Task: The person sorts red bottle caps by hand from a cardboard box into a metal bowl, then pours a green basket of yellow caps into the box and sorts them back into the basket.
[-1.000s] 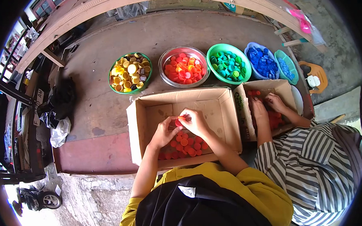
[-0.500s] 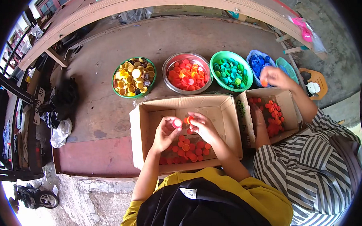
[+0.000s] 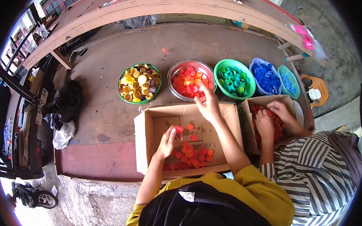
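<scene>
My left hand [image 3: 167, 142] is closed on a red cap [image 3: 178, 130] over the left part of the large cardboard box [image 3: 142, 145]. Red and orange caps [image 3: 189, 154] lie on the bottom of that box. My right hand [image 3: 207, 103] reaches past the box's far edge, beside the near right rim of the metal bowl [image 3: 173, 93] of red and orange caps [image 3: 191, 78]. Its fingers are blurred, and whether a cap is between them cannot be made out. An orange cap [image 3: 165, 50] is on the table beyond the bowls.
A green basket of yellow caps [image 3: 136, 83] stands left of the metal bowl. Bowls of green [image 3: 233, 80], blue [image 3: 265, 78] and light blue caps [image 3: 288, 83] stand right. A co-worker's hands [image 3: 265, 123] are in a smaller box [image 3: 250, 134]. Plastic bags [image 3: 63, 134] lie left.
My right hand has moved from the box up to the metal bowl, and its orange cap no longer shows. The co-worker's raised hand has come down into the smaller box. The view has shifted slightly.
</scene>
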`<control>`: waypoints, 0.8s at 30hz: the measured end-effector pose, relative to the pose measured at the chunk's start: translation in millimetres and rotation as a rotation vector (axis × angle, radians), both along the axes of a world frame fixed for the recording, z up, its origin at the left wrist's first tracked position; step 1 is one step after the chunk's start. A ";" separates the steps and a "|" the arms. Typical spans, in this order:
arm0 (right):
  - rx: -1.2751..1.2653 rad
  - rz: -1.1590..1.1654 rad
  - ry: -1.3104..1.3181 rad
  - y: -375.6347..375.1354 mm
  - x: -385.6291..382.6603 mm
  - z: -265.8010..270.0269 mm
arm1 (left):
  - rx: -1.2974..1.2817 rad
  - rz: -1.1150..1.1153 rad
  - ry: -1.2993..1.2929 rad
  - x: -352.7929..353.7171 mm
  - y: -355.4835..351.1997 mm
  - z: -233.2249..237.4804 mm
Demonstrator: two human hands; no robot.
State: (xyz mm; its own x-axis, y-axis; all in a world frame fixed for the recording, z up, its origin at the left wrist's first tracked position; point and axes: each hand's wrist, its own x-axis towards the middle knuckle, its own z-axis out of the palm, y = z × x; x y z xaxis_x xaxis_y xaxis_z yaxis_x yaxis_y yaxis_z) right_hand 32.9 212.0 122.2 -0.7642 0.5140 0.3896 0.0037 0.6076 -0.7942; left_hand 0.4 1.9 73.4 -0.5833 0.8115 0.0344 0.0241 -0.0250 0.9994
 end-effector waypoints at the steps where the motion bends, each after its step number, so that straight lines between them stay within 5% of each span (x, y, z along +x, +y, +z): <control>1: -0.068 0.112 -0.043 -10.8 7.2 -6.0 | 0.000 0.003 0.000 0.5 0.1 1.0; 5: -0.117 0.560 -0.230 -55.7 36.8 8.8 | 0.064 0.048 -0.026 3.4 5.1 -0.7; 12: 0.141 0.397 -0.115 -73.0 45.3 -16.9 | -0.107 0.027 -0.033 2.1 1.8 -11.3; 16: 0.048 0.414 -0.242 -64.2 44.1 -10.5 | -0.130 0.006 0.093 3.8 2.7 -5.6; 24: 0.082 0.126 0.069 -18.9 -11.0 16.6 | -0.239 -0.002 0.206 2.4 -0.1 2.0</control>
State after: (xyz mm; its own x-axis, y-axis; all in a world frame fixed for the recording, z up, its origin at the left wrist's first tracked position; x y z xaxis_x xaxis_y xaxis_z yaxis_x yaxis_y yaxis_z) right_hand 21.9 193.1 138.9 -0.7908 0.3799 0.4800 -0.1295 0.6626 -0.7377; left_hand 2.8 1.9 75.4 -0.5824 0.8119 -0.0407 0.2265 0.2102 0.9511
